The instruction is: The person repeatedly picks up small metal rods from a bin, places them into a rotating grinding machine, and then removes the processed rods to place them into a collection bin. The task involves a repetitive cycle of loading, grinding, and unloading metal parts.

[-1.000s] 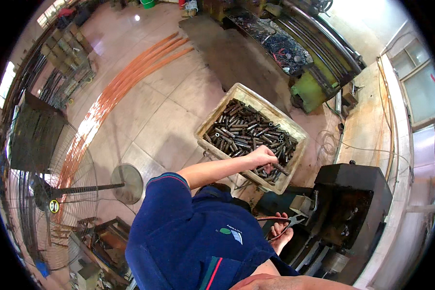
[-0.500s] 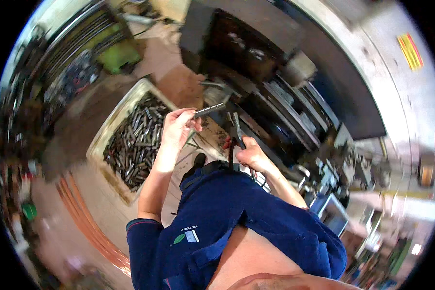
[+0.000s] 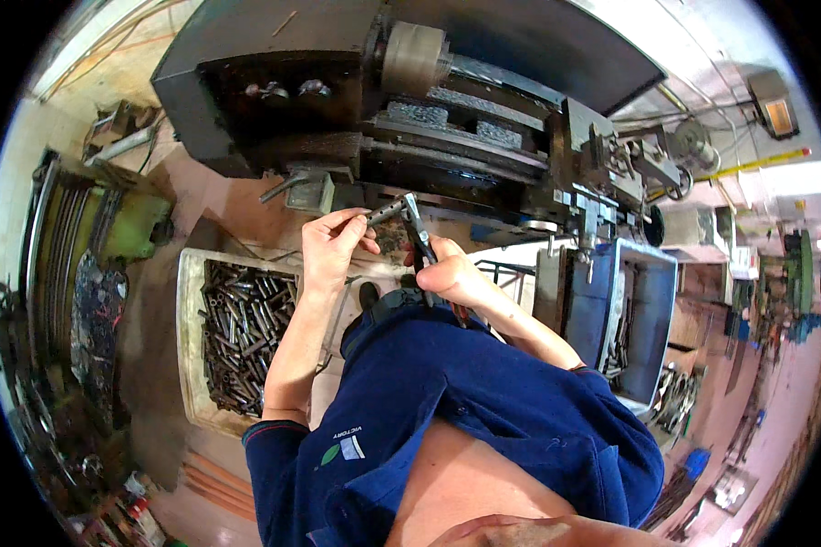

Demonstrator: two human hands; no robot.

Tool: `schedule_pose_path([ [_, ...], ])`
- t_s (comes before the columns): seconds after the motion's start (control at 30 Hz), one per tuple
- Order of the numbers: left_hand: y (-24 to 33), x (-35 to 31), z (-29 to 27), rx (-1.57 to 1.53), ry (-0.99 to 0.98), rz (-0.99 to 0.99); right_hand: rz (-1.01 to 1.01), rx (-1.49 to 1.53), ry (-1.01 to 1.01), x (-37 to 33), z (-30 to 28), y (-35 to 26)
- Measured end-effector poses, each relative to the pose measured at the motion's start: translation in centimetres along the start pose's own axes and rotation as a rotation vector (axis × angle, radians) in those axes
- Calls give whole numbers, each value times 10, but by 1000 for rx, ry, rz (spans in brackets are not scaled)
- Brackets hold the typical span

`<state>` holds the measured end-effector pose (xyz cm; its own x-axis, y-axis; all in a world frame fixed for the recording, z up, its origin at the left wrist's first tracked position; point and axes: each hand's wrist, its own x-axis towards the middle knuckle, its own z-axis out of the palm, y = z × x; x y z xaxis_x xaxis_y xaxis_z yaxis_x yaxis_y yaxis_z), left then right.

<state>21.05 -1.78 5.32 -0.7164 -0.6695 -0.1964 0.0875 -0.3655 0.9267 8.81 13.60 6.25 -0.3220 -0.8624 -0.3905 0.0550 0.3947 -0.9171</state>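
In my left hand [image 3: 331, 248], pinched between thumb and fingers, is a short grey metal tube [image 3: 386, 213] with small holes along its side. My right hand [image 3: 453, 273] is wrapped round a pair of pliers [image 3: 414, 217] with a bright metal head and dark handles. The head of the pliers meets the far right end of the tube; whether the jaws grip it I cannot tell. Below my left forearm stands a cream plastic crate [image 3: 192, 337] holding a heap of similar metal tubes [image 3: 246, 342].
Ahead of me stands a dark lathe [image 3: 465, 159] with a round chuck [image 3: 415, 59], blurred as if spinning. To my right is a blue bin [image 3: 661, 319] with metal pieces in it. A greenish machine [image 3: 128, 228] stands at the left, copper-coloured bars [image 3: 217, 488] on the floor.
My view has swung round to the right, with more of the lathe and the blue bin showing. The pliers, apart from the tube before, are now at its end.
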Motion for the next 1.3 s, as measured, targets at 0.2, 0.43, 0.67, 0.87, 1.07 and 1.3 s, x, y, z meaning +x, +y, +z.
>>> schedule_pose_path([
  [0.2, -3, 14, 1, 43, -172, -33, 60, -25, 133, -11, 5, -1],
  [0.43, -8, 22, 15, 65, -285, -129, 94, -225, 366, -24, 16, 9],
  [0.67, -12, 35, 37, 70, -345, -143, 149, 137, 504, -38, 4, 1],
  [0.87, -60, 42, 59, 162, -376, -182, -143, 415, 632, -18, -45, 36],
  [1.07, -87, 39, 131, 136, -722, -213, -200, 546, 741, 16, -113, 32],
  [1.3, -104, 85, 184, 96, -674, -452, -224, 326, 804, 59, -161, 38],
])
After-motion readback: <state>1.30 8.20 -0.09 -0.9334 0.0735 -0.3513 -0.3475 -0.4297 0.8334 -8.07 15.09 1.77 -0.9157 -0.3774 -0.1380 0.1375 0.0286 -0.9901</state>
